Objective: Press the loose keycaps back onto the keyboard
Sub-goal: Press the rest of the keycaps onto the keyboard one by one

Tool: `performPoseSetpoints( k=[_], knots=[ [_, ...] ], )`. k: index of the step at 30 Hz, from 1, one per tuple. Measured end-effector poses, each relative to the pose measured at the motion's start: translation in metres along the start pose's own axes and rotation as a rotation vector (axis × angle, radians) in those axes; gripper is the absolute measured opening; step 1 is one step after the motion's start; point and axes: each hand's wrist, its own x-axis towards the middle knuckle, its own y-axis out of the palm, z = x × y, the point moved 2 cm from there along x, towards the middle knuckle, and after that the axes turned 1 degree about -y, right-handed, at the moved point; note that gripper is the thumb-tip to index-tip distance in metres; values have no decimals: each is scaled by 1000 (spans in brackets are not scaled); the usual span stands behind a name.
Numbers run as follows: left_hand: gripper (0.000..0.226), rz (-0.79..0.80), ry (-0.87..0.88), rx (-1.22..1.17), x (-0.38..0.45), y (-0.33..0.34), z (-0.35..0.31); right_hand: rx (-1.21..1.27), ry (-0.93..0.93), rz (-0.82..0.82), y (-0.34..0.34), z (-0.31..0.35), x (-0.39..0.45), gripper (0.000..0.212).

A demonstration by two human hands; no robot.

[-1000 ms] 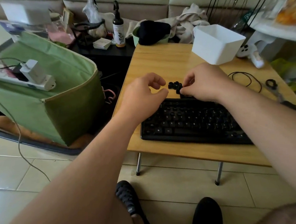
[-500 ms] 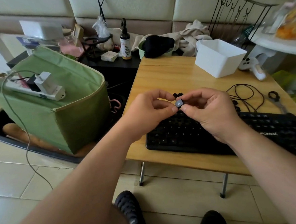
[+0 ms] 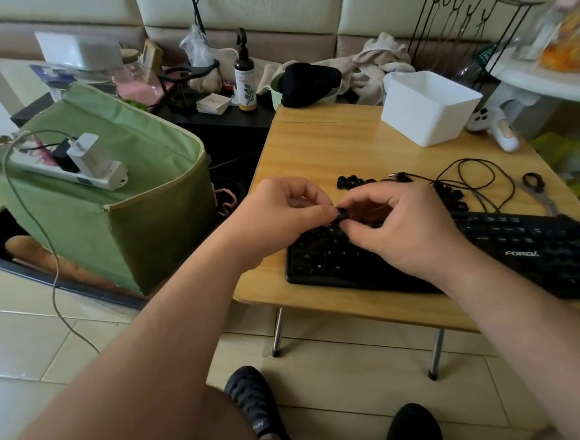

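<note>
Both hands have dropped closer to the keyboard (image 3: 404, 256), left hand (image 3: 281, 217) and right hand (image 3: 402, 225) together pinching one keycap (image 3: 342, 213) above its upper-left keys. Loose keycaps (image 3: 351, 182) lie behind on open table (image 3: 328, 148); the keyboard sits near the front edge.

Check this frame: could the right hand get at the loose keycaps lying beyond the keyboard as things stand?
Probably yes, once freed. The right hand pinches a keycap with the left hand; the loose keycaps lie just beyond it on the table, uncovered.

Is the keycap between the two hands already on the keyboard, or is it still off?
Off. The keycap is pinched between fingertips of the left hand and right hand, held above the keyboard, not seated in a row.
</note>
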Motion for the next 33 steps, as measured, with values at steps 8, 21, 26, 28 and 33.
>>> performPoseSetpoints(
  k=[8, 21, 26, 28, 33],
  knots=[
    [10, 1, 13, 71, -8, -5, 2, -267, -56, 68, 2, 16, -2, 21],
    [26, 122, 316, 527, 7, 91, -25, -532, 84, 11, -115, -26, -50, 22],
    [27, 101, 421, 706, 15, 127, -25, -423, 310, 31, -154, -63, -91, 23],
    [26, 90, 430, 762, 18, 133, -25, -389, 310, 46, -151, -68, -101, 25],
    [17, 81, 410, 795, 17, 139, -25, -402, 197, 27, -135, -79, -105, 21]
  ],
)
